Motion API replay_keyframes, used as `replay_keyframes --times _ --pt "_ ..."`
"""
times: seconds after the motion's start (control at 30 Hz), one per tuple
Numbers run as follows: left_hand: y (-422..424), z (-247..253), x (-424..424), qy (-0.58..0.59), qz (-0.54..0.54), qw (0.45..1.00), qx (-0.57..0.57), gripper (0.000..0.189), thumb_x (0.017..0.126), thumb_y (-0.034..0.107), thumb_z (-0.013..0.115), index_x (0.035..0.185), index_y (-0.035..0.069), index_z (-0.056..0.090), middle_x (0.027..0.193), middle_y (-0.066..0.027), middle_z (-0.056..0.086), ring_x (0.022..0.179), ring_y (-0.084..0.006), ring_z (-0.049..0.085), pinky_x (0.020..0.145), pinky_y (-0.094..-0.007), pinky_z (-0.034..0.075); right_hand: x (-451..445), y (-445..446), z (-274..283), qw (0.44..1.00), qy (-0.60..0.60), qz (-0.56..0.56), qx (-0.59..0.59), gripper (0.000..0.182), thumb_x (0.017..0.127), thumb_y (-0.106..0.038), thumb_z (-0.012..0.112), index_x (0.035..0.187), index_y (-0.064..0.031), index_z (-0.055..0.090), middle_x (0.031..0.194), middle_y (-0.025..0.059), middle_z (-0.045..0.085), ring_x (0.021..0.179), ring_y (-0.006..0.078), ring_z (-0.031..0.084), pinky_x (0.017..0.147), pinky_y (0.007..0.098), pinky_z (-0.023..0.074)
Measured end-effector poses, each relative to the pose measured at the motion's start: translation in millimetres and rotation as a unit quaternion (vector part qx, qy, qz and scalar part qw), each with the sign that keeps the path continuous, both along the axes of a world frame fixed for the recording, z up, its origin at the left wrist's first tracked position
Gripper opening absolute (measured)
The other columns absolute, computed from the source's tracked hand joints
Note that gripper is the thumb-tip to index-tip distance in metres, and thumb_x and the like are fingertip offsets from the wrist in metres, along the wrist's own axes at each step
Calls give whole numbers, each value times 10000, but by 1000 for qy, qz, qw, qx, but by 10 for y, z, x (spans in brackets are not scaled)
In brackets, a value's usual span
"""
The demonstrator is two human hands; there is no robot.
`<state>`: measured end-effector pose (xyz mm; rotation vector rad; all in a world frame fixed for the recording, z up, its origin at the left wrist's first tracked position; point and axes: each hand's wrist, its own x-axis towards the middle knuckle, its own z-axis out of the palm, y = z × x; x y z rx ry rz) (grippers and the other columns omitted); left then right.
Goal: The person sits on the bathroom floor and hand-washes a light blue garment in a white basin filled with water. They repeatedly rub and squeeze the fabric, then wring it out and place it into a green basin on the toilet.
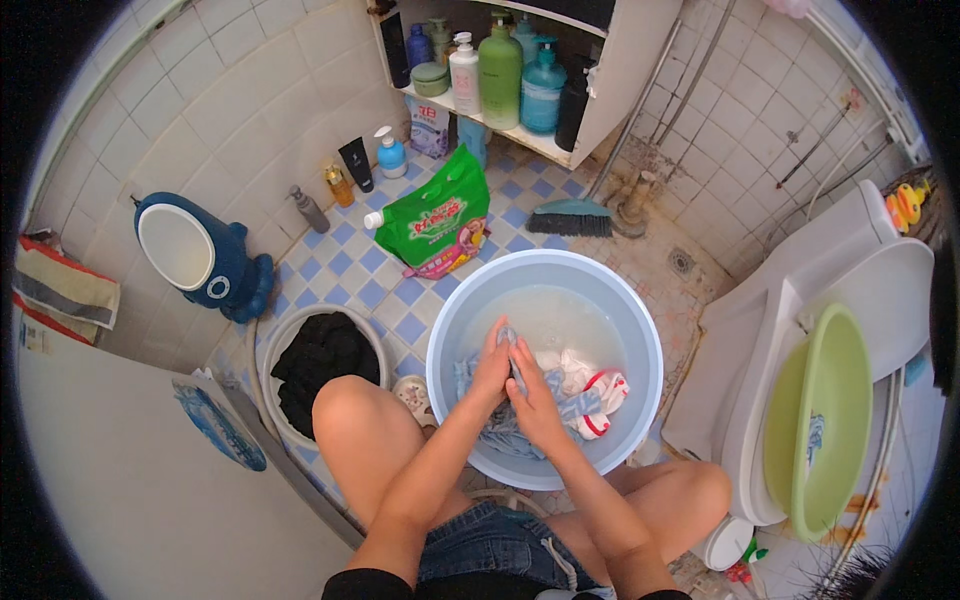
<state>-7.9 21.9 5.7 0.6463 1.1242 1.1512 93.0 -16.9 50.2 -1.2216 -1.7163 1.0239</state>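
Above a light blue plastic basin point(444, 300), my left hand point(493, 371) and my right hand point(534, 390) are pressed together. Between the palms they hold a folded piece of grey-blue cloth point(514, 352). Cloudy water point(559, 311) fills the basin's far part. Blue-grey clothes point(517, 439) lie in the near part, under and around my wrists. At the right inside the basin rests a white garment with red trim point(600, 394), partly in a heap. How far the held cloth joins the other clothes is hidden by my hands.
A white basin point(271, 360) with black clothes point(324, 360) stands left, by my knee. Beyond are a green detergent pouch point(439, 217), several bottles point(309, 210) and a broom point(570, 219). A toilet point(739, 360) stands right, with a green basin point(780, 435) leaning against it. A cabinet point(615, 75) stands behind.
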Motion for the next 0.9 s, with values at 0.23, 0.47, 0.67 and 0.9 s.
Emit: replay_keyframes --times 0.23,0.47,0.67,0.9 --pt "-312 78 250 192 -144 967 88 457 938 268 426 1311 17 345 1146 -116 505 1051 -192 486 822 -302 437 409 308 -274 984 77 -143 -67 413 910 -166 419 1294 -16 408 1434 195 241 1330 317 235 1075 378 196" --pt "-25 30 -29 -43 -10 999 -13 398 924 223 443 1273 35 404 1071 -85 539 965 -168 514 815 -280 438 -144 -93 50 999 32 17 2 418 928 -172 403 1320 -27 386 1448 162 232 1342 296 209 1087 370 153" --pt "-280 67 189 124 -70 986 88 373 916 204 460 1218 -14 442 1003 -77 558 908 -155 519 803 -290 426 353 335 -241 991 63 -120 -21 453 931 -201 392 1343 -16 343 1413 170 305 1328 279 252 1081 343 171" --pt "-135 -161 -47 327 -32 940 92 346 937 171 346 1228 12 445 1239 -147 494 1098 -240 486 917 -352 414 -77 8 -25 997 -39 19 71 475 936 -233 394 1352 -13 328 1416 158 306 1327 290 249 1079 342 174"
